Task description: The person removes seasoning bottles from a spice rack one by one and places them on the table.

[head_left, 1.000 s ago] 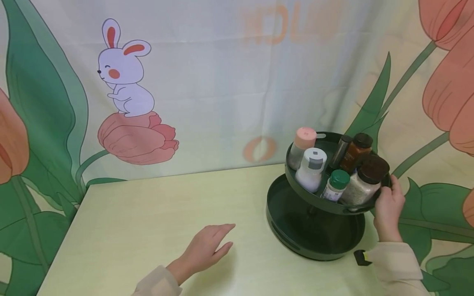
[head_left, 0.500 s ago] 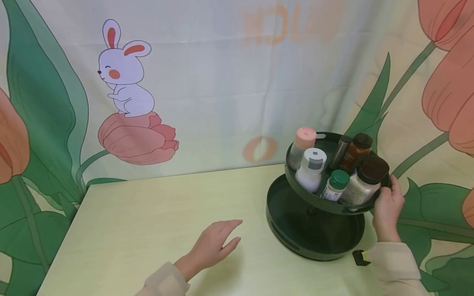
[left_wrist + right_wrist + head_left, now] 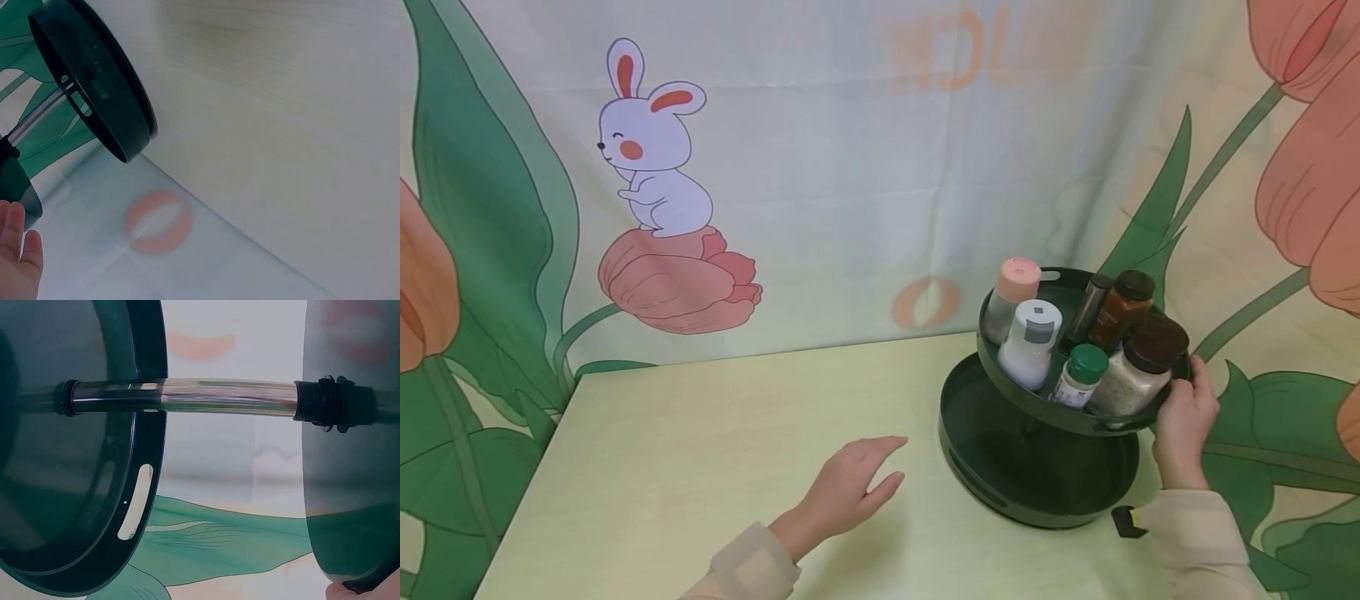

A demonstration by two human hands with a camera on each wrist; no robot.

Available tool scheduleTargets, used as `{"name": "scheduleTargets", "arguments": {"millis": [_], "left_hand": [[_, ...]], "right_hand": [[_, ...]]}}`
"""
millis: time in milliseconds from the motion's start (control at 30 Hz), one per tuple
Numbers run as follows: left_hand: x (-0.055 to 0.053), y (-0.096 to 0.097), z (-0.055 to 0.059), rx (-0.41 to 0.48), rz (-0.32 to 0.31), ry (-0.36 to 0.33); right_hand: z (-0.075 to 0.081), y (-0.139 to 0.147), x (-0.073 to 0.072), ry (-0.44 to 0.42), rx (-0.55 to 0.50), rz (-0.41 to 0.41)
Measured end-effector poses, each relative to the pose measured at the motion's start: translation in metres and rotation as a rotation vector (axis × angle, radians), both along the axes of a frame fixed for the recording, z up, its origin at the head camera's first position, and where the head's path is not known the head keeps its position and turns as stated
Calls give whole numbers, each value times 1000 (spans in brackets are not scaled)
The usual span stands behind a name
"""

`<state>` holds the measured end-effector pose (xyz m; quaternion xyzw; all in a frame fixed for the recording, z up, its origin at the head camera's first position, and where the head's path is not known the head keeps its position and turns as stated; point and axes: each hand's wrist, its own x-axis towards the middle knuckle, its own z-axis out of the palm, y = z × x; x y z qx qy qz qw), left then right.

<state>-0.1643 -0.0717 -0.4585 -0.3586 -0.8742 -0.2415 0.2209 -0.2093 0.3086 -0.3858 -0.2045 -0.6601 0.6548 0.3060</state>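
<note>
A dark green two-tier rotating spice rack stands at the right of the table. Its upper tray (image 3: 1036,406) carries a pink-capped bottle (image 3: 1018,283), a white bottle (image 3: 1028,354), a green-capped spice jar (image 3: 1078,379), a large brown-capped jar (image 3: 1135,383), an amber jar (image 3: 1116,317) and a slim dark container (image 3: 1088,308). The lower tray (image 3: 1000,458) shows bare inside. My right hand (image 3: 1186,425) grips the upper tray's right rim; only a fingertip (image 3: 340,592) shows in the right wrist view. Left of the rack, my left hand (image 3: 846,492) hovers above the table, holding nothing, thumb apart from the fingers.
A pale wooden table (image 3: 685,450) stretches to the left of the rack. Behind it hangs a printed curtain (image 3: 820,208) with a rabbit and tulips. In the right wrist view, a clear post (image 3: 225,397) joins the two tiers. A black strap piece (image 3: 1127,522) hangs by the right cuff.
My left hand has moved steadily rightward and slightly up in view, closer to the rack. The right hand stays on the upper rim, its wrist shifting slightly left. Rack and jars have not moved.
</note>
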Motion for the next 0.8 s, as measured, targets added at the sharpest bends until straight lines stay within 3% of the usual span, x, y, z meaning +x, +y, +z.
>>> {"name": "scheduleTargets", "arguments": {"millis": [800], "left_hand": [[-12, 20, 18, 49, -47, 30]], "right_hand": [[-2, 0, 0, 4, 8, -25]]}}
